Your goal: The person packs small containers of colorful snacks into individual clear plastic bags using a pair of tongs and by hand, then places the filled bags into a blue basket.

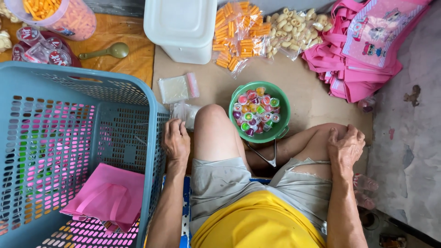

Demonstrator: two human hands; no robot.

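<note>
Resting right hand [345,146] palm-down on knee, grip released; left hand [176,140] loosely curled beside blue basket [115,87], empty.

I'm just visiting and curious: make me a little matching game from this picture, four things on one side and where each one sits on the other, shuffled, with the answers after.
Things:
1. green bucket of small coloured jelly cups
2. folded pink bag
3. left hand
4. right hand

Places:
A. resting on the person's knee
B. at the edge of the blue basket
C. on the floor in front of the legs
D. inside the blue basket

Pairs: 1-C, 2-D, 3-B, 4-A
</note>
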